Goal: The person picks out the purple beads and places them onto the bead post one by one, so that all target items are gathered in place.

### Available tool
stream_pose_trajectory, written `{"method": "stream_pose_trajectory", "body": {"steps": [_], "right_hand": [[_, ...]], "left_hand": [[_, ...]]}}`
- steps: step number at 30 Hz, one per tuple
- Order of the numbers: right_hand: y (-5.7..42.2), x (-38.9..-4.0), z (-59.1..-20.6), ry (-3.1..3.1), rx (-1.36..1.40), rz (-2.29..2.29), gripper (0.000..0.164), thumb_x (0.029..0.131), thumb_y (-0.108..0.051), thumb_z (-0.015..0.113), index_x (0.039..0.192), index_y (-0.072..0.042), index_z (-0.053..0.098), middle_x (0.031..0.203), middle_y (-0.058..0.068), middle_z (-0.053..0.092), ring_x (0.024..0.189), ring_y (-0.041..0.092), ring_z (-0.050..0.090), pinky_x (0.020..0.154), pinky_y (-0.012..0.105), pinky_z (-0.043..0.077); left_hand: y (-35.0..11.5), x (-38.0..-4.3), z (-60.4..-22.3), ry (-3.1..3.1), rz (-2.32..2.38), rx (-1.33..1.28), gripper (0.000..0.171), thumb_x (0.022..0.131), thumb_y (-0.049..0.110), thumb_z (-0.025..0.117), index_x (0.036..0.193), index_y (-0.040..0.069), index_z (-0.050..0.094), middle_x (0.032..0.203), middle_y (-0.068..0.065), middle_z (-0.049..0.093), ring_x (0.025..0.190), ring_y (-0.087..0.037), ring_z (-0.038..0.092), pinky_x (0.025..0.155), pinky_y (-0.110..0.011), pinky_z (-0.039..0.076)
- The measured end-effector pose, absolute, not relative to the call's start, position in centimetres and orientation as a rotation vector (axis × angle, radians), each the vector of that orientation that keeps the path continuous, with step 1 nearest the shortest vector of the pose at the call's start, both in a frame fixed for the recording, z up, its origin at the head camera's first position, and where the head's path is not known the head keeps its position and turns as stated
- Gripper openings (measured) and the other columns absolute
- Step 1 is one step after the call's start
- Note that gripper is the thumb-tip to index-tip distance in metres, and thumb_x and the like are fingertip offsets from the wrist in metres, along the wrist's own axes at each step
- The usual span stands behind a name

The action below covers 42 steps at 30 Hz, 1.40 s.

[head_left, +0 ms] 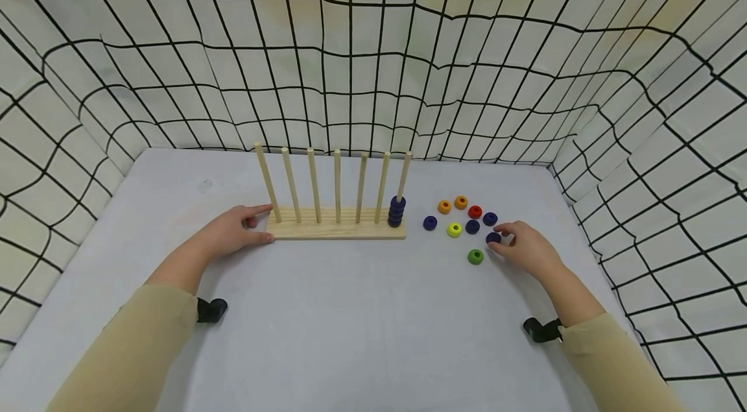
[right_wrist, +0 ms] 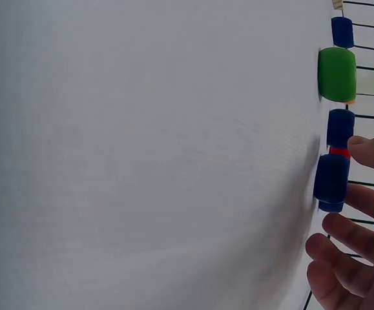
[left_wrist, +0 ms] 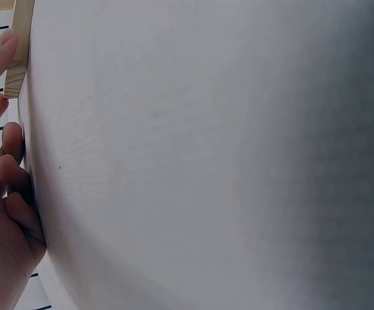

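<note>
Right hand (head_left: 528, 248), well out to the right of the wooden stand (head_left: 327, 233): thumb and forefinger curl round a dark blue bead (head_left: 493, 238), one on each side; how firmly they press cannot be told from where I stand. Left hand (head_left: 235, 233), at the stand's left end: thumb against the near edge, forefinger at the far corner, the end held between them. Likely faults: the bead, small and rounded, may slip out of a shallow fingertip hold; a finger may brush the neighbouring blue bead (head_left: 490, 218), just beside it, and set it rolling; an uneven pull at the left end may swing the stand round. Position of the gripped bead: low between the fingertips, apparently resting on the table (head_left: 350, 321), and about the farthest of the loose beads from the stand. Nearer the stand's right end lie others: a green bead (head_left: 475, 257) toward the person, a yellow bead (head_left: 454, 230), a red bead (head_left: 475, 212) and two orange beads (head_left: 445, 207). On the stand's rightmost peg, a short stack of blue beads (head_left: 397, 212); its six other pegs are bare. Behind the stand, black netting (head_left: 350, 4) over pale cloth.
</note>
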State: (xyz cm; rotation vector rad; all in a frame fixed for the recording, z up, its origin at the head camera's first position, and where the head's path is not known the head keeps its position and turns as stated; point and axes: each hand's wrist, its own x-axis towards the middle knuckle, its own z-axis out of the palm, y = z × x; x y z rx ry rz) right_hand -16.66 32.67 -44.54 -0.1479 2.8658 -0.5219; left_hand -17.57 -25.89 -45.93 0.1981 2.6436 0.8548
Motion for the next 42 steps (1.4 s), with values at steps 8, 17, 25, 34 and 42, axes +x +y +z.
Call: {"method": "stream_pose_trajectory", "body": {"steps": [8, 17, 25, 34, 42], "right_hand": [[32.67, -17.09, -44.60, 2.828, -0.127, -0.508, 0.046, 0.091, -0.034, 0.071, 0.127, -0.006, 0.064, 0.120, 0.018, 0.061, 0.093, 0.026, 0.058, 0.075, 0.041, 0.050], [32.78, -17.31, -44.39, 2.800, -0.122, -0.510, 0.044, 0.092, -0.032, 0.071, 0.127, -0.006, 0.065, 0.118, 0.017, 0.060, 0.093, 0.027, 0.057, 0.077, 0.041, 0.049], [32.86, -17.27, -44.40, 2.796, -0.130, -0.507, 0.043, 0.092, -0.032, 0.071, 0.125, -0.006, 0.066, 0.117, 0.017, 0.061, 0.094, 0.027, 0.057, 0.078, 0.043, 0.049], [32.93, -17.34, -44.50, 2.806, -0.132, -0.514, 0.040, 0.092, -0.031, 0.071, 0.123, -0.006, 0.067, 0.117, 0.016, 0.061, 0.093, 0.026, 0.057, 0.078, 0.042, 0.049], [32.89, -17.30, -44.23, 2.826, -0.119, -0.518, 0.044, 0.092, -0.033, 0.070, 0.127, -0.006, 0.064, 0.118, 0.017, 0.060, 0.094, 0.027, 0.057, 0.075, 0.041, 0.049]], "left_hand": [[-25.81, -17.51, -45.58, 2.637, 0.864, 0.208, 0.084, 0.086, 0.045, 0.076, 0.152, 0.009, 0.040, 0.100, -0.011, 0.044, 0.091, -0.026, 0.042, 0.076, -0.041, 0.033], [-25.79, -17.50, -45.64, 2.643, 0.848, 0.207, 0.083, 0.086, 0.045, 0.076, 0.152, 0.009, 0.040, 0.098, -0.011, 0.044, 0.089, -0.026, 0.042, 0.074, -0.040, 0.033], [-25.79, -17.52, -45.70, 2.642, 0.852, 0.210, 0.083, 0.086, 0.044, 0.076, 0.152, 0.008, 0.040, 0.097, -0.010, 0.044, 0.088, -0.025, 0.042, 0.074, -0.039, 0.033], [-25.85, -17.60, -45.86, 2.648, 0.845, 0.201, 0.085, 0.085, 0.047, 0.076, 0.152, 0.010, 0.040, 0.099, -0.011, 0.044, 0.090, -0.026, 0.042, 0.074, -0.039, 0.034], [-25.75, -17.57, -45.68, 2.646, 0.834, 0.200, 0.084, 0.085, 0.046, 0.076, 0.152, 0.009, 0.040, 0.099, -0.011, 0.045, 0.090, -0.026, 0.042, 0.074, -0.039, 0.034]]}}
